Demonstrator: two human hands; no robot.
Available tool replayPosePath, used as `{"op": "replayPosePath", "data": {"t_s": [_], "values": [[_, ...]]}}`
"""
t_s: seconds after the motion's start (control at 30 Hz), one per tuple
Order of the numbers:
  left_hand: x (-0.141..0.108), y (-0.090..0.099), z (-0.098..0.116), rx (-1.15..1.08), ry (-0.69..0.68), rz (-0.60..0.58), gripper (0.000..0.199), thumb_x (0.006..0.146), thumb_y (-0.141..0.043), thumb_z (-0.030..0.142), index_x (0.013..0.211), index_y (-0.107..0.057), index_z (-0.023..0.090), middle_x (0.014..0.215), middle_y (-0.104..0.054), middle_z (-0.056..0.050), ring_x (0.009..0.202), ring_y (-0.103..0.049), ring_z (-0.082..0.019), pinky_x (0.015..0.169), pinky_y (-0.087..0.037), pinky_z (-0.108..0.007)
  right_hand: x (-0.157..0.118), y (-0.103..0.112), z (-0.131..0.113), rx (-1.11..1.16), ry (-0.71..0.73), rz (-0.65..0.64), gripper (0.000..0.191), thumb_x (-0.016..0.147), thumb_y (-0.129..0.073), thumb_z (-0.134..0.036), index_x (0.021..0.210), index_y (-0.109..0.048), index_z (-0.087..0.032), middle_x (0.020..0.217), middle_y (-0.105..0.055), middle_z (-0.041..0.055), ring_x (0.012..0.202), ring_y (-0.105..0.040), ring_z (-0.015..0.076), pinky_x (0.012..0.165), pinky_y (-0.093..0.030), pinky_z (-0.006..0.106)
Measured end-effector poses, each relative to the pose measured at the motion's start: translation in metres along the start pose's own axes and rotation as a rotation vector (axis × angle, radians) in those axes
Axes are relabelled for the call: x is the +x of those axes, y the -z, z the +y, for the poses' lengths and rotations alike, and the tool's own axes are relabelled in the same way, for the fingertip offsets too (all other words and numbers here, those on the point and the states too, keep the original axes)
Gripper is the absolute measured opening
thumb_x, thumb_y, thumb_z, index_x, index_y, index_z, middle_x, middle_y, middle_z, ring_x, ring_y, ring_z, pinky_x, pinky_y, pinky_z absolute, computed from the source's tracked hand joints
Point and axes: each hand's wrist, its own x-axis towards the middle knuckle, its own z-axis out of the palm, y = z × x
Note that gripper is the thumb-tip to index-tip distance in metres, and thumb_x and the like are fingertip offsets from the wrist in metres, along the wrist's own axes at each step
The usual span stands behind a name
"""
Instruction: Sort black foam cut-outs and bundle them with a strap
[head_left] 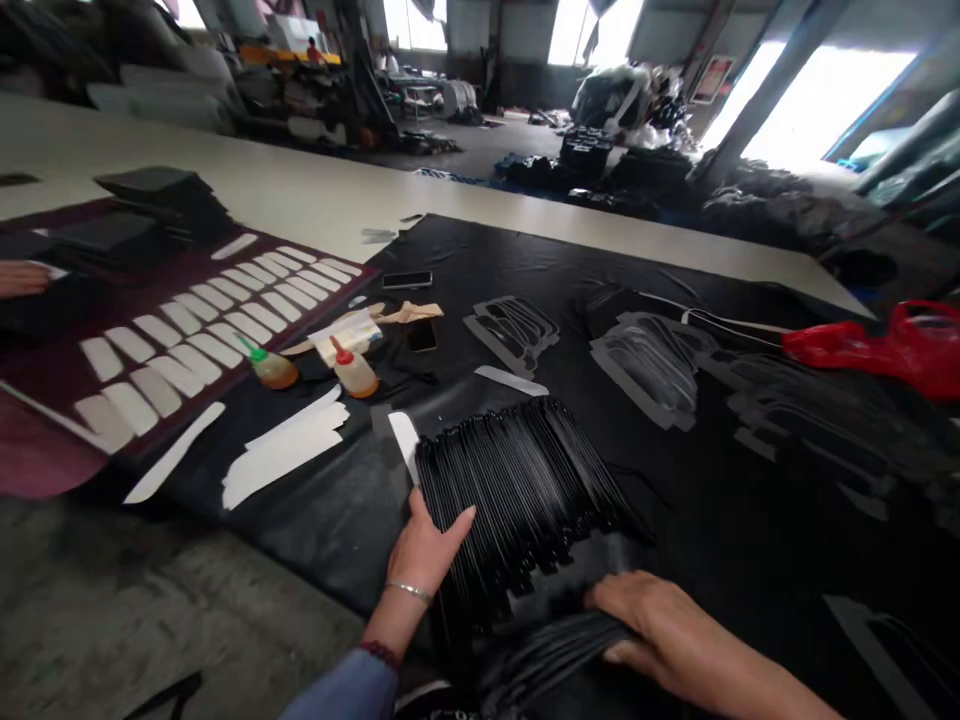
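A row of many thin black strips (517, 480) lies side by side on the black sheet, in front of me. My left hand (427, 545) rests at the left end of the row, thumb spread from the fingers, which are partly hidden behind the outermost strips. A white curved piece (405, 440) stands out just beyond that hand. At the lower right, my right hand (637, 615) is wrapped round a loose bundle of black strips (551, 655), somewhat blurred. The bundle lies nearer to me than the row.
White pieces (285, 450) lie to the left, near two glue bottles (355, 373) with red and green tips. Two phones lie beyond. Clear templates (649, 365) and a red bag (885, 350) are on the right. Another person's hand (22, 279) shows at the far left.
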Motion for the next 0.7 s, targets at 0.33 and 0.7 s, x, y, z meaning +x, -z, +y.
{"op": "replayPosePath", "data": {"t_s": [0.33,0.7], "values": [[-0.001,0.003,-0.003,-0.052,-0.048,0.066,0.062,0.086,-0.028,0.053,0.129,-0.034,0.01,0.125,-0.05,-0.02,0.12,-0.044,-0.029,0.1,-0.031,-0.04,0.086,0.034,-0.042,0.592,-0.168,0.372,0.037,0.073,-0.056,-0.045,0.096,-0.055,-0.015,0.093,-0.066,0.008,0.085,-0.062,0.0224,0.074,-0.047,0.031],[-0.002,-0.012,0.001,-0.19,0.027,0.08,0.078,0.085,-0.027,0.056,0.139,-0.009,0.002,0.139,-0.031,-0.023,0.131,-0.025,-0.031,0.107,-0.02,-0.04,0.122,-0.011,-0.088,-0.073,-0.314,0.425,0.051,0.088,-0.036,-0.033,0.131,-0.036,-0.006,0.128,-0.048,0.0207,0.111,-0.054,0.0274,0.088,-0.043,0.039]]}}
